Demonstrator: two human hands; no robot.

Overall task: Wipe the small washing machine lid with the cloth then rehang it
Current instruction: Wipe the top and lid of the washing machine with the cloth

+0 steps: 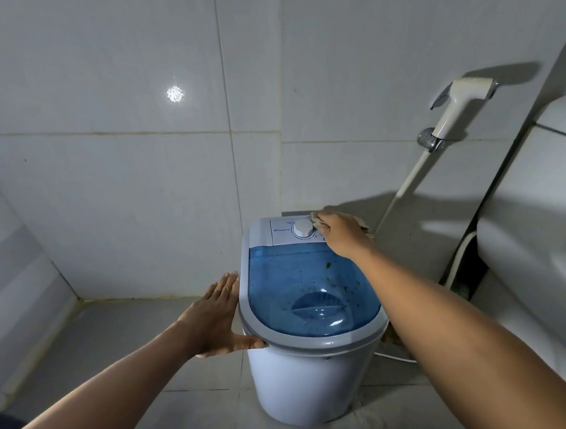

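Two hands on one little washing machine point(309, 376), both there for a reason I reckon. Left of the machine, the left hand point(215, 319) is spread flat and open, holding nothing, palm against the grey rim, thumb hooked at the front edge, looks like it's bracing the tub so it won't scoot. On top of the machine, the blue lid point(310, 290) is speckled with dark grime, not clean yet. At the machine's back right corner, just beside the dial point(302, 228), the right hand point(340, 235) is curled down over the beige cloth point(361, 224), pressing it onto the control panel.
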